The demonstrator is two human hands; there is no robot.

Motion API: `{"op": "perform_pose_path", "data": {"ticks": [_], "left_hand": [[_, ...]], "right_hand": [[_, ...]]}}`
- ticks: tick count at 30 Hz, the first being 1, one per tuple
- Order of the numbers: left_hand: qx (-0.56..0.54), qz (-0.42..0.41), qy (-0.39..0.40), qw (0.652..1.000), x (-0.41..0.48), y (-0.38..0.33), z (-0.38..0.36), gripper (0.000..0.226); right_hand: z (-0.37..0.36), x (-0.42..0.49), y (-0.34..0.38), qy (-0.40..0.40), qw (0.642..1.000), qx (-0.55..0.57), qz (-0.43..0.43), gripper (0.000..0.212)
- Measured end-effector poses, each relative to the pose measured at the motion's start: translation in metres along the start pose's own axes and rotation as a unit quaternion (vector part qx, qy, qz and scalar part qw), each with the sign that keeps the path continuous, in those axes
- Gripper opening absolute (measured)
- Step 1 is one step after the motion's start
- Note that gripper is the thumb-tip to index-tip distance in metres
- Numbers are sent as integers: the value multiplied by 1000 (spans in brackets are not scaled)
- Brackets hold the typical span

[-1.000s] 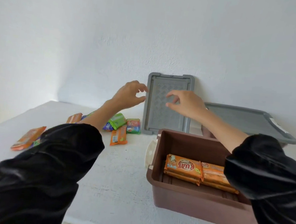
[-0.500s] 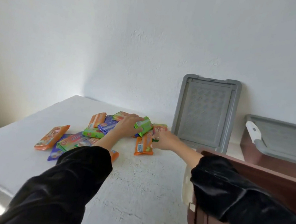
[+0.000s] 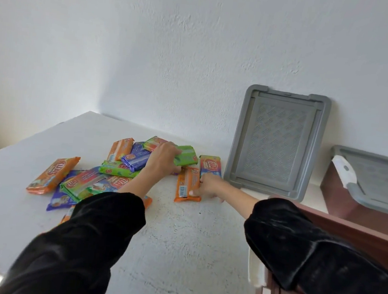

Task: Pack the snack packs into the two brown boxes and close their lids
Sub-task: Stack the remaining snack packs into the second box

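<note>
While the snack packs (image 3: 83,183) are lying in a loose heap on the left half of the white worktop (image 3: 189,247), an orange pack (image 3: 52,175) is sitting at the far left edge of this heap, and purple and green ones are overlapping each other beside it. The left hand (image 3: 163,160) is resting at the right end of the heap, and its fingers are curling around the left end of a green pack (image 3: 187,155), which is lying tilted on top of the others. Just to the right, the right hand (image 3: 208,187) is gripping a second orange pack (image 3: 187,184) by its right edge, with the thumb pressing on the top. This pack is lying flat on the worktop, and the other fingers are hidden under the hand, so I cannot tell how they are lying. A multicoloured pack (image 3: 210,165) is lying just behind this hand. Further right, a grey lid (image 3: 277,143) is leaning upright against the white wall. At the lower right, the near brown box (image 3: 358,236) is standing open, mostly hidden by the right sleeve (image 3: 319,267), so its inside is not showing. Behind it, the far brown box (image 3: 349,206) is standing by the wall with another grey lid (image 3: 376,180) lying on it.
</note>
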State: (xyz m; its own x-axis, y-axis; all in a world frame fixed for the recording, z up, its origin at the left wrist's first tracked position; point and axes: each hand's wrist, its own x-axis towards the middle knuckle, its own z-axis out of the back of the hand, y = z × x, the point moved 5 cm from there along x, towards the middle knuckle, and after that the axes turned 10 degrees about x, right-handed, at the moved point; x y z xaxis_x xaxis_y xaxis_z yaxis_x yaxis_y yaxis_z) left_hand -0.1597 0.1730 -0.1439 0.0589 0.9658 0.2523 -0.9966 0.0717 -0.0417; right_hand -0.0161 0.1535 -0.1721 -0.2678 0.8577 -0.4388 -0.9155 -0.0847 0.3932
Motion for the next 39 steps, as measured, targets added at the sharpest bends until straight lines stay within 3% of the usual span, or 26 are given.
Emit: {"op": "perform_pose_path", "data": {"ticks": [3, 7, 11, 17, 22, 28, 33, 39], "left_hand": [[-15, 21, 12, 1000, -10, 21, 6, 48], [40, 60, 116, 991, -23, 44, 3, 74], [35, 59, 110, 992, -24, 46, -4, 76], [-7, 50, 59, 997, -17, 32, -13, 79], [-26, 41, 59, 997, -17, 35, -8, 77], [20, 18, 71, 997, -22, 38, -7, 76], [44, 22, 76, 996, -22, 36, -6, 76], [8, 49, 68, 996, -24, 33, -2, 76]], "right_hand": [[-6, 6, 7, -16, 998, -50, 16, 70], [-17, 10, 14, -55, 996, -69, 3, 91], [-20, 4, 22, -80, 993, -87, 3, 87], [-25, 20, 24, -3, 994, -99, -47, 86], [-10, 8, 23, 68, 988, -141, -2, 74], [5, 3, -11, 174, 979, -106, 10, 89], [-12, -1, 9, 99, 972, -180, 112, 104], [-10, -6, 20, 53, 967, -196, 152, 91]]}}
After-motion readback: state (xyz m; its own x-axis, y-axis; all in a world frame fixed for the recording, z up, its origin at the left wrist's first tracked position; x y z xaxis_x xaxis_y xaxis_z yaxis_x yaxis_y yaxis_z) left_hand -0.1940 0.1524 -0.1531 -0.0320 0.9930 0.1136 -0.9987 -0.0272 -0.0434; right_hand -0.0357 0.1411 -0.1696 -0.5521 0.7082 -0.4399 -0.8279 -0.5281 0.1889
